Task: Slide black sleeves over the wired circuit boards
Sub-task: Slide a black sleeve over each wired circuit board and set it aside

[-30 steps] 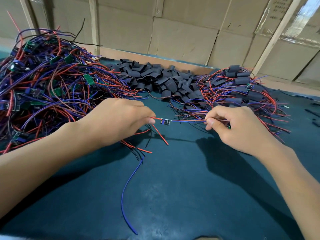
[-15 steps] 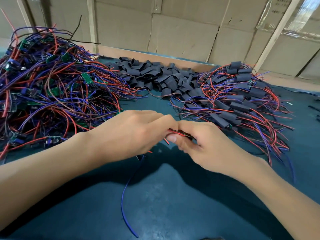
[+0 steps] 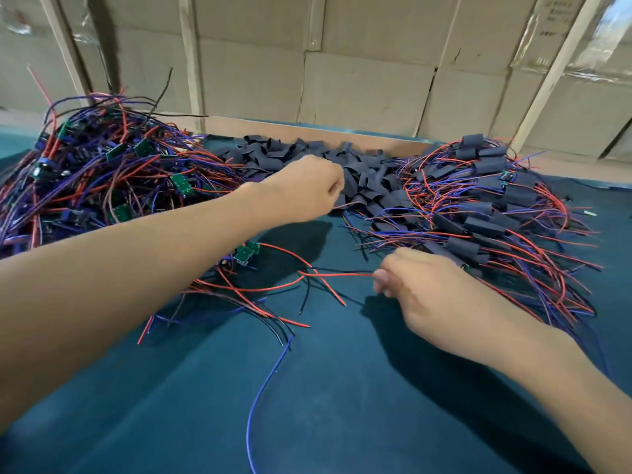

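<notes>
My right hand [image 3: 431, 295] pinches the ends of a red and a black wire [image 3: 338, 273] just above the table. These wires run left to a small green circuit board [image 3: 247, 253] lying beneath my left forearm. My left hand [image 3: 304, 189] reaches out to the near edge of the pile of loose black sleeves [image 3: 362, 172]. Its fingers curl down onto the pile, and whether they hold a sleeve is hidden.
A big tangle of unsleeved boards with red and blue wires [image 3: 102, 179] fills the left. Sleeved boards [image 3: 485, 213] are heaped at the right. A loose blue wire [image 3: 260, 395] trails toward me over the green table mat [image 3: 342, 405]. Cardboard [image 3: 359, 90] walls off the back.
My hands were together on one wired board. The left hand has since let go and moved up to the sleeve pile, while the right keeps the wire ends and has shifted right.
</notes>
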